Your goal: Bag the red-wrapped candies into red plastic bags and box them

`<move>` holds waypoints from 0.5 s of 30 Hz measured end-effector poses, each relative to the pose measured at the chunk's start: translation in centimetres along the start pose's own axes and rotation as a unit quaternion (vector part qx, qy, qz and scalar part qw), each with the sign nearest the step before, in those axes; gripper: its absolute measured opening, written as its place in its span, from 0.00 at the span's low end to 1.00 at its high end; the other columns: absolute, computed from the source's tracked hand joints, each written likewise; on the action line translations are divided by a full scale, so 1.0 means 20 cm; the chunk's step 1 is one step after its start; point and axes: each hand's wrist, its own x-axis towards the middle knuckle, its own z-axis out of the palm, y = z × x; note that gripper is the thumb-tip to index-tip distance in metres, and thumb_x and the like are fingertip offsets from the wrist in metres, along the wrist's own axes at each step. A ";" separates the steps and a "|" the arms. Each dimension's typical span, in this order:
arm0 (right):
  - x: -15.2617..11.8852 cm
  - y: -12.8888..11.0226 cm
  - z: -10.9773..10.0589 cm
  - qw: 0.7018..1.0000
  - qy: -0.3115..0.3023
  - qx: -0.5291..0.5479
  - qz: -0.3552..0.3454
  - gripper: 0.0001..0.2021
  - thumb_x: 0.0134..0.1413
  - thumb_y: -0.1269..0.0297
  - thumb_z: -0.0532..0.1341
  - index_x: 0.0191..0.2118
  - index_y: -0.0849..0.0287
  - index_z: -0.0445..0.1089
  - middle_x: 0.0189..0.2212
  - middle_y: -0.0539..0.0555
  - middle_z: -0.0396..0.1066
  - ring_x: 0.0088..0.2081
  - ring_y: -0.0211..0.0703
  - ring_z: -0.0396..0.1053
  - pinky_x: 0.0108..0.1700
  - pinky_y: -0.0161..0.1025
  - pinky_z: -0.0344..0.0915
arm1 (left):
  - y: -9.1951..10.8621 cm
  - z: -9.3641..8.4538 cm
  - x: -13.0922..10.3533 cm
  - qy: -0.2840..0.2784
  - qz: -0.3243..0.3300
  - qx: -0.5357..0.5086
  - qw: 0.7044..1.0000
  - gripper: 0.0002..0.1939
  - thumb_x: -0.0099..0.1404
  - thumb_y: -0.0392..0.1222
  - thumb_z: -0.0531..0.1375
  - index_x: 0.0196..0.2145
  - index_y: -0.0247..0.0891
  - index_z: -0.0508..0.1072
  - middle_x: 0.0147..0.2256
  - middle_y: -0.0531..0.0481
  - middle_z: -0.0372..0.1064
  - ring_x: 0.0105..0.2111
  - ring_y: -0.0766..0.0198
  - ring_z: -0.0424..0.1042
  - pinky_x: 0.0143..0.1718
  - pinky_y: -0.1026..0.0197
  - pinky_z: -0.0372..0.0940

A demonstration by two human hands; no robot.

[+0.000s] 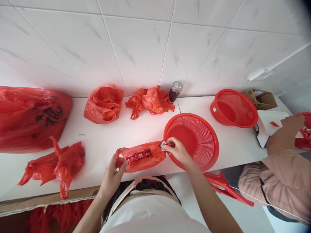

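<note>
Wears white shirt nearest camera; pinches rim of open red bag with left hand, small packet at bag's right end with right hand.

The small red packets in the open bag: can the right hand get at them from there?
Probably yes: the bag's mouth is spread open, the right hand is beside it, and the red packets lie in plain view. Its fingers hold another small packet, though.

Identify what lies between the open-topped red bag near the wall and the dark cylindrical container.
A crumpled heap of red plastic lies between the open-topped bag and the dark container, as the head view shows.
</note>
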 end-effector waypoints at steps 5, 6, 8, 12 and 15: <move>-0.04 -0.15 0.30 0.966 -0.079 -0.243 -0.047 0.19 0.53 0.48 0.62 0.44 0.55 0.68 0.43 0.56 0.69 0.40 0.45 0.70 0.41 0.41 0.66 | 0.01 -0.01 -0.02 0.001 -0.006 -0.004 1.000 0.29 0.66 0.53 0.55 0.62 0.42 0.58 0.33 0.55 0.63 0.34 0.65 0.64 0.45 0.61 0.60; -0.04 -0.15 0.30 0.949 -0.076 -0.301 -0.056 0.20 0.55 0.48 0.61 0.48 0.55 0.68 0.46 0.57 0.69 0.43 0.47 0.70 0.43 0.42 0.66 | 0.00 -0.02 -0.03 0.002 -0.007 -0.007 1.000 0.29 0.66 0.53 0.55 0.62 0.42 0.58 0.33 0.54 0.64 0.35 0.64 0.65 0.46 0.60 0.60; -0.04 -0.14 0.28 0.910 -0.079 -0.401 -0.077 0.18 0.58 0.52 0.60 0.51 0.55 0.68 0.49 0.59 0.68 0.49 0.51 0.68 0.46 0.43 0.65 | -0.02 -0.05 -0.04 0.008 -0.006 -0.026 1.000 0.30 0.66 0.54 0.55 0.62 0.42 0.58 0.35 0.53 0.66 0.38 0.63 0.67 0.48 0.59 0.61; -0.03 -0.08 0.23 0.837 -0.141 -0.527 -0.047 0.10 0.57 0.65 0.59 0.43 0.61 0.74 0.43 0.64 0.73 0.48 0.58 0.69 0.49 0.51 0.64 | -0.05 -0.15 -0.06 0.040 -0.007 -0.060 0.997 0.24 0.66 0.55 0.55 0.55 0.39 0.67 0.33 0.52 0.66 0.38 0.63 0.67 0.49 0.60 0.62; -0.01 -0.04 0.28 0.836 -0.167 -0.522 -0.008 0.04 0.48 0.73 0.63 0.30 0.60 0.76 0.29 0.62 0.76 0.37 0.58 0.74 0.41 0.50 0.68 | -0.03 -0.22 -0.08 0.066 -0.013 -0.061 0.996 0.20 0.66 0.57 0.55 0.41 0.38 0.75 0.28 0.54 0.64 0.35 0.64 0.66 0.46 0.62 0.62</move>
